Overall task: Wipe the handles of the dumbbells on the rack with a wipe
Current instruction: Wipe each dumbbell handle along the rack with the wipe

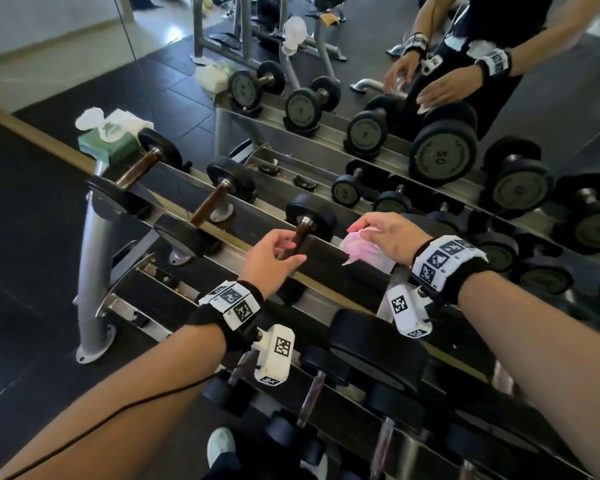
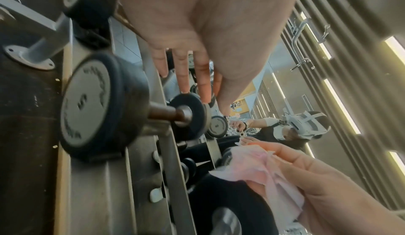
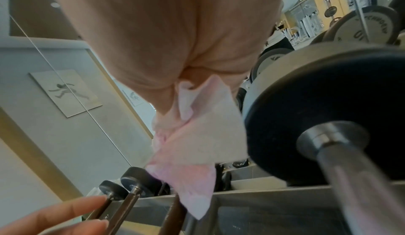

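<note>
Legible markings: the mirrored dumbbell [image 1: 442,157] behind the rack carries the number "50", reversed by the mirror. In the left wrist view, the end plate of the near dumbbell [image 2: 87,103] bears ring lettering and a central number, both too blurred to read. The wrist bands show only black-and-white square codes.

Obscured areas: the lower tiers of the rack [image 1: 222,237] are dark and cut off at the bottom edge of the head view. The right forearm covers the rack's right end. Contact between the left fingers and the handle cannot be confirmed.

The wipe [image 1: 359,245] is pink-white and crumpled. It is pinched between the thumb and fingers of the right hand [image 1: 388,237], hanging just above the top rail's rear edge, beside the third dumbbell from the rack's left end. Its loose corner points down.

The brown handle [image 1: 297,239] of that dumbbell runs front to rear across the top tier, long axis crosswise to the rails. The left hand [image 1: 269,259] is at its near end, fingers spread and relaxed, holding nothing.

A green tissue box [image 1: 106,140] sits at the rack's left end.
</note>
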The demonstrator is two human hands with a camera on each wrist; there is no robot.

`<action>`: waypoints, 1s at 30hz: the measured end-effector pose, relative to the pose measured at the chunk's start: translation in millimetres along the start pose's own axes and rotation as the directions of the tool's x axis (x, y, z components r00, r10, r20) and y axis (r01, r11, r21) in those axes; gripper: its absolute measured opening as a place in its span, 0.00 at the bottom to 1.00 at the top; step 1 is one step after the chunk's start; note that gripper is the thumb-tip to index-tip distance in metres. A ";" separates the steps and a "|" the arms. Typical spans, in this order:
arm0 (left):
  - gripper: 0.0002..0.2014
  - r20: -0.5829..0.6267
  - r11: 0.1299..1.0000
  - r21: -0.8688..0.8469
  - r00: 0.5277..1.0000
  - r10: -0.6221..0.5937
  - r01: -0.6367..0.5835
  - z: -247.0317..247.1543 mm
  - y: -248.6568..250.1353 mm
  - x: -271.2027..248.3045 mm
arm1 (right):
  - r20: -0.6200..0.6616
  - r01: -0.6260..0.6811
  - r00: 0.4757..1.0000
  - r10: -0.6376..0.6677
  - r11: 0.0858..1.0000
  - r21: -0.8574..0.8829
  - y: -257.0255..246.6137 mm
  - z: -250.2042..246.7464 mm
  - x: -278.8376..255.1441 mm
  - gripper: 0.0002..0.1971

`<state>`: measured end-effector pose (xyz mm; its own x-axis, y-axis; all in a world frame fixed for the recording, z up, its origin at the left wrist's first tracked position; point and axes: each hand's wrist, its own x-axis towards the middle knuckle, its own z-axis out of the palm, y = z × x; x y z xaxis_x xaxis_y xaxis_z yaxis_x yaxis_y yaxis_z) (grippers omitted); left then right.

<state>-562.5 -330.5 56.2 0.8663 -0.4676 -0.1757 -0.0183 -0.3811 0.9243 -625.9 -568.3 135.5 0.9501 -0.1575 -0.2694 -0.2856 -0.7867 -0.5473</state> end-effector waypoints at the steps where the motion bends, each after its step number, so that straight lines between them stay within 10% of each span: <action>1: 0.21 0.014 1.000 -0.014 1.000 -0.003 0.003 10.3 5.0 -3.7 | 0.001 0.007 1.000 -0.007 1.000 -0.003 6.4 -3.4 -5.2 0.11; 14: 0.21 0.233 0.987 0.080 0.960 -0.156 0.141 104.9 -5.6 -32.6 | 0.007 0.016 1.000 -0.015 0.990 -0.143 83.2 -2.1 -35.8 0.13; 24: 0.23 0.256 0.976 0.048 0.942 -0.216 0.210 108.9 -14.7 -27.7 | 0.362 0.380 0.918 -0.164 0.627 -0.680 114.4 20.6 -33.2 0.20; 30: 0.22 0.262 0.976 0.050 0.940 -0.219 0.214 107.9 -12.3 -28.7 | 0.304 0.292 0.944 -0.128 0.755 -0.588 120.4 27.4 -38.3 0.28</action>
<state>-640.9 -398.4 13.4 0.6874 -0.5649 -0.4565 0.1423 -0.5117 0.8473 -700.1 -640.7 58.3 0.8952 0.1335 -0.4253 0.1354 -0.9905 -0.0258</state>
